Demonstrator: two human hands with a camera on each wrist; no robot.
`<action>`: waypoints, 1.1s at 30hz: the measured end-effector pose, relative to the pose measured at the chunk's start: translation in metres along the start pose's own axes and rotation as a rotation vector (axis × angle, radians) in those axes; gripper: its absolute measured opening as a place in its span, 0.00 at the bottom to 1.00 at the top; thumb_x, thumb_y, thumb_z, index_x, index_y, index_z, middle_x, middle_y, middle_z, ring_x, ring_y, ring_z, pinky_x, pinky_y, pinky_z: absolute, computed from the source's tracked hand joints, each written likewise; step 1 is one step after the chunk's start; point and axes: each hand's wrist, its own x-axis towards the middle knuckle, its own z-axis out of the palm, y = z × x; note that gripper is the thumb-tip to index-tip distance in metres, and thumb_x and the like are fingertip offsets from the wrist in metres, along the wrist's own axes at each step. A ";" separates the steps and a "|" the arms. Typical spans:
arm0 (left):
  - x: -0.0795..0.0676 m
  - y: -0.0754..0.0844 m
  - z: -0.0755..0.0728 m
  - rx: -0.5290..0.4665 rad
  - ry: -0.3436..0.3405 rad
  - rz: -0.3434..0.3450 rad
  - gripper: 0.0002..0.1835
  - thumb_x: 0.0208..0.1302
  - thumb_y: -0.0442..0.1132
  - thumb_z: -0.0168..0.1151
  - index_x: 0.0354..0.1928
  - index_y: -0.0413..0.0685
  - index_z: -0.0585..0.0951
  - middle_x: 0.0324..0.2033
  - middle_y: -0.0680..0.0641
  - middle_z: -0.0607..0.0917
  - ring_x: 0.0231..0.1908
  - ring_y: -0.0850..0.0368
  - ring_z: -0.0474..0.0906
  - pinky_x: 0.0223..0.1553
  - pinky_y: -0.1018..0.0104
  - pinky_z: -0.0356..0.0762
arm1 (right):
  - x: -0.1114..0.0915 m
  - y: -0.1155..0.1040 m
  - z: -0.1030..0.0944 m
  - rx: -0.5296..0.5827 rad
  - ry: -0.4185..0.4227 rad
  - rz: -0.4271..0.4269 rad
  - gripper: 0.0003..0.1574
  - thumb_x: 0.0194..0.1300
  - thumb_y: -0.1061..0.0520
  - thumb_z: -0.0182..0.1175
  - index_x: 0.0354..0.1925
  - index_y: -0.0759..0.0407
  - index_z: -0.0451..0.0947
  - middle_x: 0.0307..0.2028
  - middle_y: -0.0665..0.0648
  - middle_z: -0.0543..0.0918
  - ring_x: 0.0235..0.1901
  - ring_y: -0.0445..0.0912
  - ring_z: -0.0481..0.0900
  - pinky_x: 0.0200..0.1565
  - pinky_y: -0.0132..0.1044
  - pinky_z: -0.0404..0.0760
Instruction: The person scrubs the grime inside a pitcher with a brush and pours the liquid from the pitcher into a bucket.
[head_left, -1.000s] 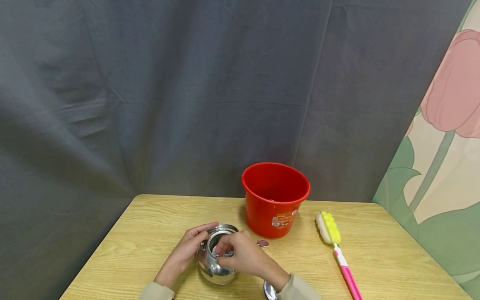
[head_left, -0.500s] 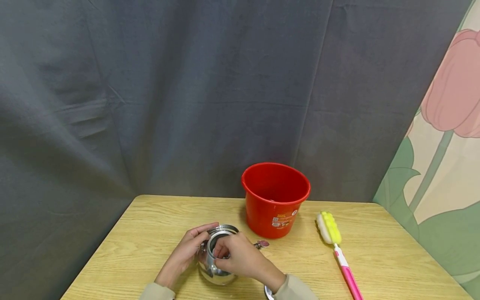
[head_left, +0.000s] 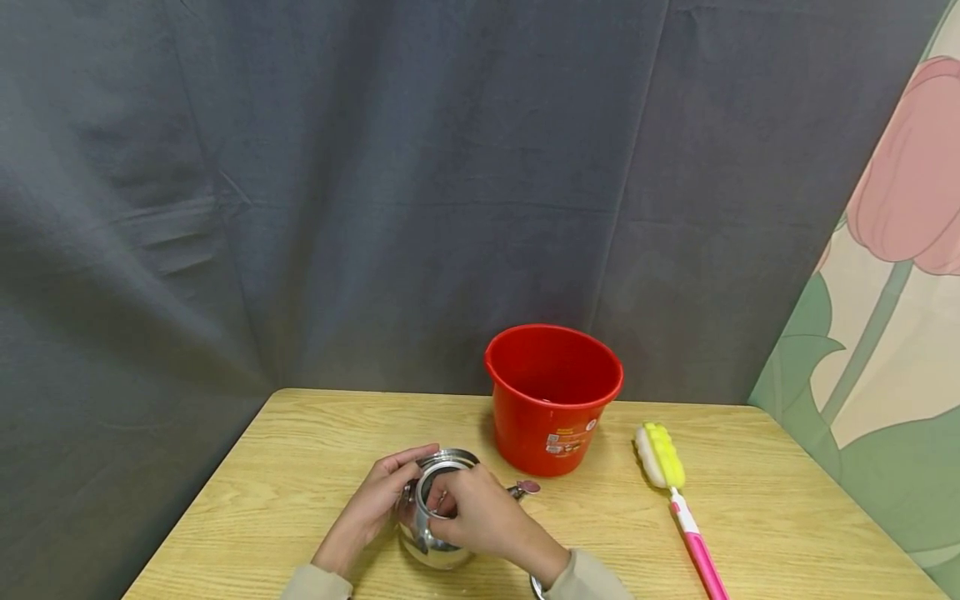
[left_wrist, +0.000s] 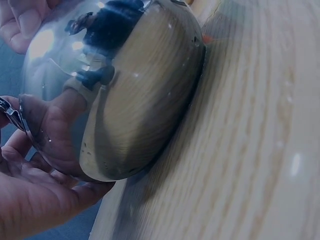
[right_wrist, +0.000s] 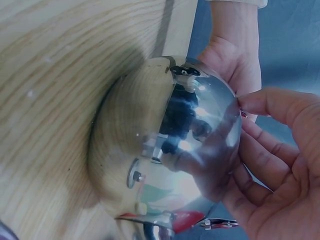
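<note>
A shiny stainless-steel teapot [head_left: 437, 552] stands on the table with its mouth uncovered and its spout [head_left: 527, 488] pointing right. My left hand [head_left: 381, 493] holds the pot from the left, thumb by the rim; in the left wrist view the palm [left_wrist: 35, 200] lies against the rounded body near a metal handle fitting [left_wrist: 12, 114]. With curled fingers, my right hand [head_left: 480, 512] reaches into the mouth and pinches the strainer there, which is mostly hidden behind the fingers. The right wrist view has the fingertips [right_wrist: 250, 102] at the pot's rim.
A red bucket [head_left: 551, 433] stands behind the pot, to its right. Farther right lies a sponge brush with a yellow and white head [head_left: 660, 454] and a pink handle [head_left: 705, 562]. A metal lid [head_left: 537, 588] lies partly under the right forearm. A grey curtain [head_left: 450, 208] hangs behind.
The right hand has shifted slightly left and deeper over the mouth, covering the strainer seen earlier. More of the spout shows now. The left hand keeps its hold.
</note>
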 end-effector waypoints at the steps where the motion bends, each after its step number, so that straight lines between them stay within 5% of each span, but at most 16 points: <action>1: 0.000 0.000 0.000 -0.002 0.001 -0.002 0.23 0.64 0.35 0.49 0.62 0.42 0.72 0.63 0.43 0.71 0.61 0.50 0.66 0.58 0.63 0.65 | 0.000 0.000 0.000 0.001 0.002 0.005 0.04 0.47 0.58 0.67 0.23 0.51 0.80 0.19 0.37 0.79 0.21 0.22 0.70 0.25 0.17 0.69; 33: 0.000 0.000 0.002 0.008 0.021 0.008 0.24 0.64 0.35 0.47 0.62 0.39 0.71 0.63 0.43 0.70 0.64 0.48 0.62 0.64 0.51 0.54 | -0.006 -0.003 -0.001 0.041 0.072 0.034 0.10 0.42 0.67 0.65 0.25 0.53 0.80 0.20 0.40 0.78 0.21 0.28 0.71 0.25 0.19 0.70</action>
